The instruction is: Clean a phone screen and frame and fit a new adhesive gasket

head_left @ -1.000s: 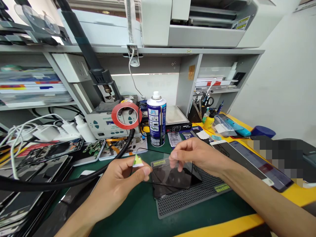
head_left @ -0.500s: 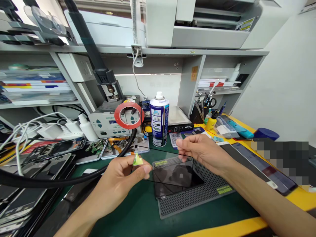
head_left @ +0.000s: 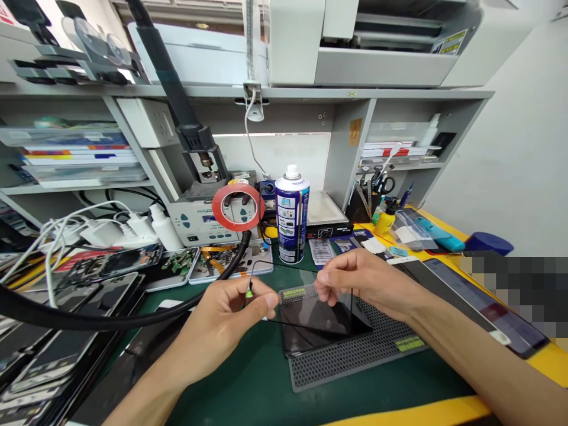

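Note:
My left hand point(head_left: 231, 313) pinches the left end of a clear screen protector point(head_left: 296, 324) with a thin black border, holding it tilted above the bench. A small green tab point(head_left: 249, 291) shows between the fingers of that hand. At the protector's far right part, my right hand point(head_left: 355, 278) is closed with thumb and fingertips together; its fingers cover the exact point of contact. Below the protector, a phone with a dark glossy screen point(head_left: 319, 334) lies on a grey honeycomb-patterned mat point(head_left: 337, 368).
Behind the hands stand a blue spray can point(head_left: 291, 219) and a red tape roll point(head_left: 238, 206). A black hose point(head_left: 133, 321) crosses on the left over stacked phone screens point(head_left: 57, 349). Parts trays point(head_left: 208, 266) sit behind it. More phones point(head_left: 483, 302) lie on the right.
The view has shifted slightly, moving the scene a little right. The protector has tilted, and the green tab shows less. My right fingers have curled lower over the protector.

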Tool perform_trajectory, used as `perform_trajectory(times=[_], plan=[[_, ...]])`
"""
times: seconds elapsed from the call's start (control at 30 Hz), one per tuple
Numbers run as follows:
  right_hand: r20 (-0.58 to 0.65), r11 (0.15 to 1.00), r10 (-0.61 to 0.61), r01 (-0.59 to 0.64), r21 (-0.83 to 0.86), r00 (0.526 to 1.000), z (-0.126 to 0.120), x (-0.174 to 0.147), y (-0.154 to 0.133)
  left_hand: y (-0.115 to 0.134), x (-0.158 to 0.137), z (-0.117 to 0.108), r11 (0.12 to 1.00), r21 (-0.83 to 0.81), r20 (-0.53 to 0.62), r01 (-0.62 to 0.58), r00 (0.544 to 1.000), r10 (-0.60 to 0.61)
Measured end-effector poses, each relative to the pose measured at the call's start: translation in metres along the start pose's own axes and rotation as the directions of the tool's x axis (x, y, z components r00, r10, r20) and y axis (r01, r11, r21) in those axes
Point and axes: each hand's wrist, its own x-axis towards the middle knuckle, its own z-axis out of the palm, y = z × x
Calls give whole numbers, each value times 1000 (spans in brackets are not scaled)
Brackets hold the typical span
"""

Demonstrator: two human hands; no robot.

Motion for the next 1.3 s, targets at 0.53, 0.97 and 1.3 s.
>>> perform_trajectory(times=[0.53,0.97,1.3], plan=[[-273,978,14,-70,-196,962,8,3,6,3,2,4,999,-22,-17,-42,999,42],[31,997,43,-45,61,999,7,0,6,6,2,1,986,-149,-161,-75,986,51],[112,993,105,-110,44,988,17,-4,5,16,1,3,861,-499,31,102,995,-100]])
